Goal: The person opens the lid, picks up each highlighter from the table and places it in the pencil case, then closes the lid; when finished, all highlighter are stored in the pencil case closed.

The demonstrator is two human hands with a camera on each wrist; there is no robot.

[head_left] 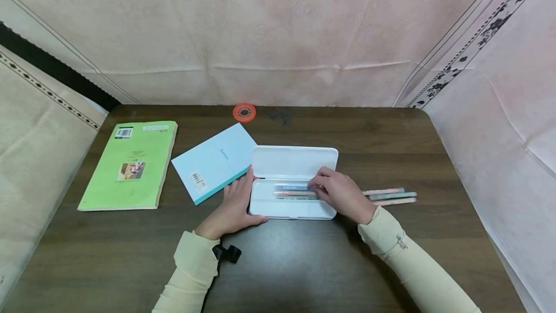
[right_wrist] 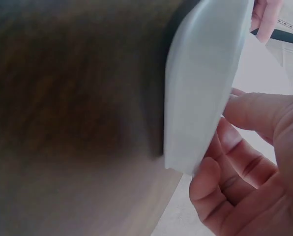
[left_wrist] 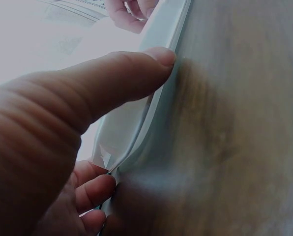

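Observation:
A white pencil case (head_left: pixel 265 206) lies with its lid (head_left: pixel 295 162) folded back. Inside it, several pens lie side by side, a blue pen (head_left: pixel 290 188) at the back. My right hand (head_left: pixel 343 193) reaches over the case's right part, pinching the blue pen near its right end; in the right wrist view the pen is hidden behind the case wall (right_wrist: pixel 200 88). My left hand (head_left: pixel 234 209) steadies the case at its left side, fingers fairly straight. In the left wrist view its thumb (left_wrist: pixel 131 73) lies along the front edge and the other fingers touch near the corner.
Several more pens (head_left: pixel 393 196) lie right of the case, partly behind the right hand. A light blue book (head_left: pixel 217 158) lies at an angle left of the case, and a green book (head_left: pixel 152 149) farther left. An orange tape roll (head_left: pixel 244 112) sits at the table's back edge.

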